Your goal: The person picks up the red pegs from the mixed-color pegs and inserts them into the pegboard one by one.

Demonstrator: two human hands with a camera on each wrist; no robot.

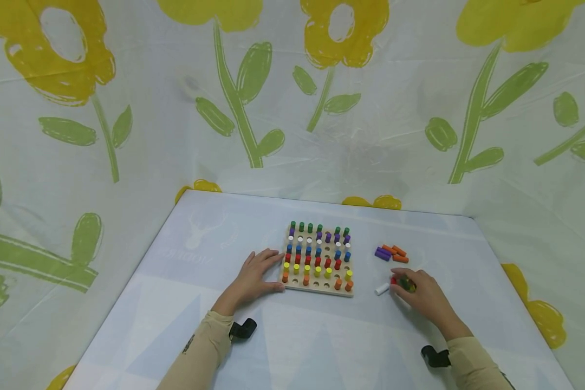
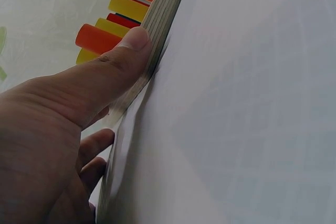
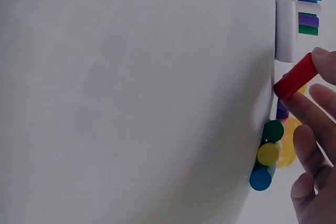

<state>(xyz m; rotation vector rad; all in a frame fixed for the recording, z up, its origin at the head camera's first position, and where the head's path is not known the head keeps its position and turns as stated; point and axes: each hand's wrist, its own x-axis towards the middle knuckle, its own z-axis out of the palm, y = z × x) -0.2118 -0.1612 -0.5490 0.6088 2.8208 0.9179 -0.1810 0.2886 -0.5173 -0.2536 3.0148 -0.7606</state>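
A wooden pegboard (image 1: 317, 291) holds rows of coloured pegs: green, purple, white, blue, red, yellow and orange, with some holes bare. My left hand (image 1: 254, 276) rests against the board's left side; in the left wrist view its thumb (image 2: 137, 39) presses the board edge beside orange and yellow pegs. To the right of the board my right hand (image 1: 421, 292) pinches a red peg (image 3: 296, 75) between thumb and finger, tilted above the table. Under that hand lie a green peg (image 3: 273, 131), a yellow peg (image 3: 268, 154) and a blue peg (image 3: 260, 179). A white peg (image 1: 382, 289) lies beside it.
Purple pegs (image 1: 383, 253) and several orange pegs (image 1: 400, 259) lie loose on the table right of the board. The table (image 1: 292, 336) has a pale patterned cover. Behind it hangs a flower-printed curtain (image 1: 395, 108).
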